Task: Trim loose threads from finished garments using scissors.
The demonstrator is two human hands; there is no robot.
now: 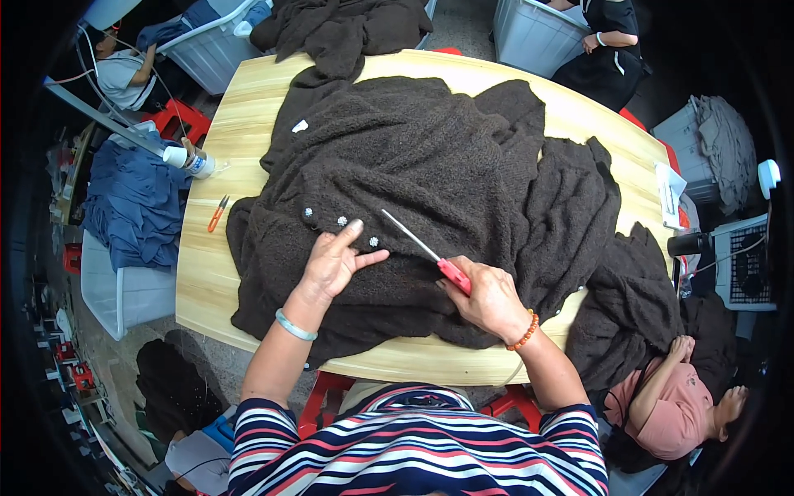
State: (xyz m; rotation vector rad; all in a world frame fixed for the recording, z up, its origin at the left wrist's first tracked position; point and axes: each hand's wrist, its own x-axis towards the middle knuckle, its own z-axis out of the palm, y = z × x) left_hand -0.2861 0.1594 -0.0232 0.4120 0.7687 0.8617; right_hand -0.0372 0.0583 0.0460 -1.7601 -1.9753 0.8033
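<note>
A dark brown knitted garment [397,157] lies heaped over the table in front of me. Three shiny flower-like buttons [374,242] run in a row along its edge. My left hand [331,263] rests on the cloth beside them, thumb and forefinger spread apart, the fingertip close to the middle button; its other fingers are partly hidden. In my right hand [488,299] is a red-handled tool with a long thin metal shaft [413,237], its tip pointing up and left above the knit. Whether the tip touches the cloth I cannot tell.
Orange-handled thread snips [218,213] and a white bottle [192,160] lie at the left of the wooden table [207,285]. A bin with blue garments [136,194] stands beyond. A co-worker in pink [666,409] sits at the right; other people and bins are farther off.
</note>
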